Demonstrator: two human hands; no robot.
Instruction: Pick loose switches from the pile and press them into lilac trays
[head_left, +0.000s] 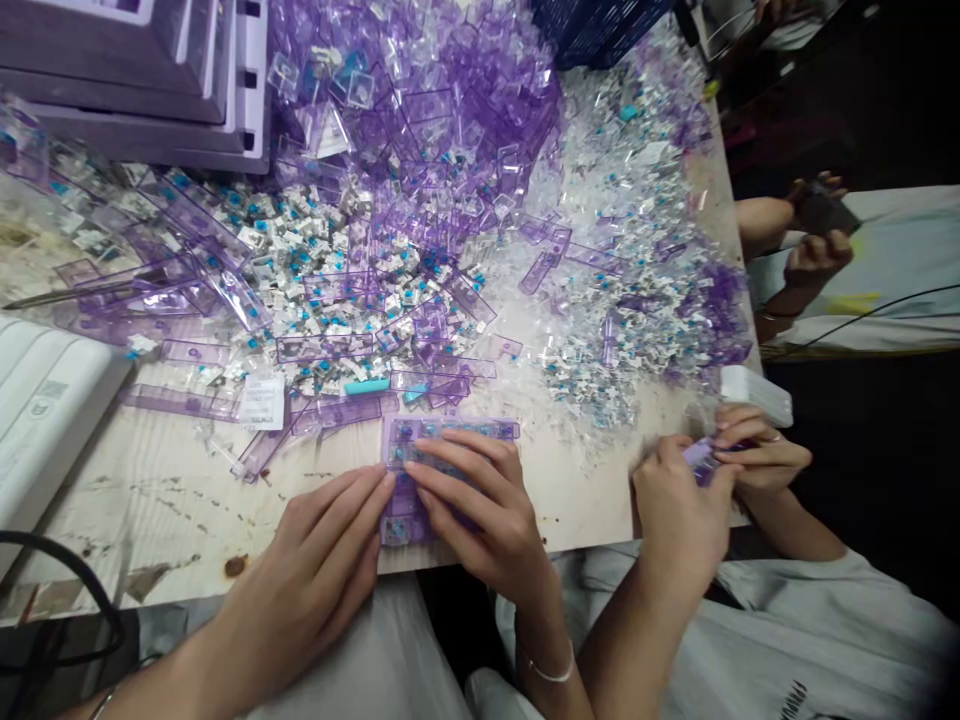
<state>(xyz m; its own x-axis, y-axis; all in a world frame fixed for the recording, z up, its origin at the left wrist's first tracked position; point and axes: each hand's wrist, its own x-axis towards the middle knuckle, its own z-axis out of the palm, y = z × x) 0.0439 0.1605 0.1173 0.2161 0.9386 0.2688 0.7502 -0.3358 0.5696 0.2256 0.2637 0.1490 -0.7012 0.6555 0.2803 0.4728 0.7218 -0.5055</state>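
A flat purple panel (397, 495) lies at the table's front edge, with see-through purple bars and small blue-and-white parts set in rows in it. My left hand (322, 560) rests at the panel's left edge, its fingers stretched out side by side and the fingertips touching or very near the rim. Across the panel's top lies my right hand (484, 500), fingers extended and spread, covering much of the middle and right. Whatever is under those fingers is hidden. Just beyond are loose translucent purple bars (341, 412) and a turquoise piece (367, 386).
A big heap of white-and-blue small parts (300, 260) and clear purple pieces (465, 90) covers the table beyond. Stacked purple trays (255, 90) stand back left, a white case (60, 410) at left. A co-worker's hands (690, 500) hold a purple piece at right.
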